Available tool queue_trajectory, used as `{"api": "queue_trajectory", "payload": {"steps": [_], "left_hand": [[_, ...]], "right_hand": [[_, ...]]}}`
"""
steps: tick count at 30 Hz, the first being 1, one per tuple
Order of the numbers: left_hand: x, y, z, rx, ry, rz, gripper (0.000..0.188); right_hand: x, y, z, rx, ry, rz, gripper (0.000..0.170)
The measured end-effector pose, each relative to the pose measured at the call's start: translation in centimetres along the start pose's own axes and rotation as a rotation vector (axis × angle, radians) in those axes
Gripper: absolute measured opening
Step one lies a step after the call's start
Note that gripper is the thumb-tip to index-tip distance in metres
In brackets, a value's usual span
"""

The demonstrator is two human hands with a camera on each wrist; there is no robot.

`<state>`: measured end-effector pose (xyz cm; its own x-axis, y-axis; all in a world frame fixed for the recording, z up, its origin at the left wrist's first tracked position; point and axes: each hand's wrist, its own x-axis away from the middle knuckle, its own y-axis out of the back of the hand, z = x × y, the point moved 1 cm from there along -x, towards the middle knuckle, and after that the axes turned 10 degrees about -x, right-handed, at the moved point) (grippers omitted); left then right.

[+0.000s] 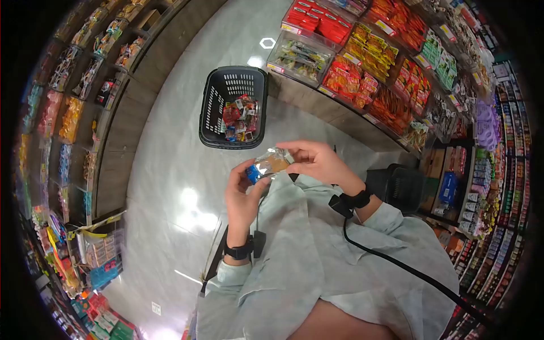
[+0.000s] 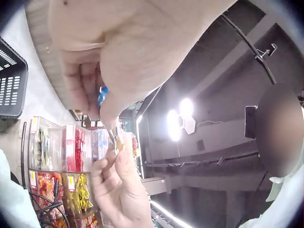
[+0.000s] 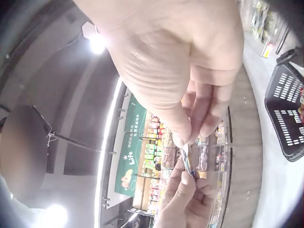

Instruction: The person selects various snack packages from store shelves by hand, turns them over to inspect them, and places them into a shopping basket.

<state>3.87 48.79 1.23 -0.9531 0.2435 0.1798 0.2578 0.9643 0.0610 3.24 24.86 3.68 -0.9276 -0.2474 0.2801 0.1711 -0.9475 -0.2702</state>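
A small shiny snack packet (image 1: pixel 270 165), blue at one end and brownish through its middle, is stretched between both hands above the person's lap. The left hand (image 1: pixel 242 195) pinches its blue end between thumb and fingers. At the opposite end, the right hand (image 1: pixel 322 162) grips the packet's edge with thumb and fingertips. Seen edge-on in the right wrist view, the packet (image 3: pixel 189 164) is a thin strip joining the two hands. The left wrist view shows its blue end (image 2: pixel 102 95) partly hidden behind the left fingers.
A black shopping basket (image 1: pixel 232 141) holding several small wrapped snacks stands on the grey floor just ahead. Snack bins (image 1: pixel 300 59) line the right side, and a wooden shelf unit (image 1: pixel 122 124) runs along the left. Another dark basket (image 1: pixel 396 187) sits to the right.
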Motion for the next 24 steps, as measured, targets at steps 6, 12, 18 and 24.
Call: {"api": "queue_trajectory", "payload": {"steps": [6,12,18,24], "left_hand": [[-1.5,-1.9,-1.1,-0.154,0.026,-0.138,0.05],[-5.4,-6.4,-2.2,-0.261,0.023,-0.202,0.051],[-9.7,-10.4,-5.2,-0.447,0.067,-0.072,0.05],[-11.8,-11.5,-3.8,-0.398,0.081,0.035,0.045]], "right_hand": [[-3.8,3.2,0.9,0.012,0.081,0.098,0.054],[-7.0,9.5,1.3,0.042,0.087,0.109,0.049],[-7.5,15.5,1.8,-0.003,0.024,0.063,0.046],[-7.6,18.3,-0.4,-0.035,0.013,0.03,0.041]]}}
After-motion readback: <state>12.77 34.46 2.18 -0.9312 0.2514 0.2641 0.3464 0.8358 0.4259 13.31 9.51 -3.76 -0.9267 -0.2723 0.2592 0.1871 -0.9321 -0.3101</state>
